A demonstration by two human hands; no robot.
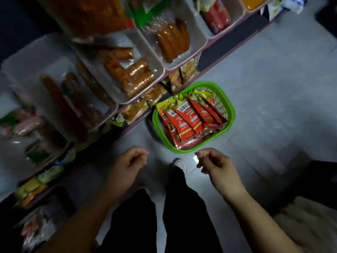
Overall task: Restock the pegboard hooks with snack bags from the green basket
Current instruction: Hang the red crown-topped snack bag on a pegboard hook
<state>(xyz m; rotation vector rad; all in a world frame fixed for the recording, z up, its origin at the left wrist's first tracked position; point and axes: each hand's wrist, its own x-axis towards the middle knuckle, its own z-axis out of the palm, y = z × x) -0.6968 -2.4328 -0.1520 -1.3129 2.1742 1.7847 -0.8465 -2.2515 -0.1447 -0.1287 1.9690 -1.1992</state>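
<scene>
A green basket (pixel 230 114) stands on the grey floor beside the shelf base, holding several red and yellow snack bags (pixel 187 118) stacked on edge. My left hand (pixel 127 166) hangs below and left of the basket, fingers loosely curled, holding nothing. On the other side, just below the basket's near rim, my right hand (pixel 212 164) also hangs with loosely curled fingers and holds nothing. Neither hand touches the basket. Small hanging snack packs (pixel 145 103) show under the shelf edge, left of the basket.
White trays of packaged sausages (pixel 135 73) fill the shelf at upper left. More packs (pixel 34 187) hang along the lower shelf edge. My dark trouser legs and a white shoe (pixel 179 164) stand on the grey tiled floor (pixel 273 79). A beige bundle (pixel 308 225) lies lower right.
</scene>
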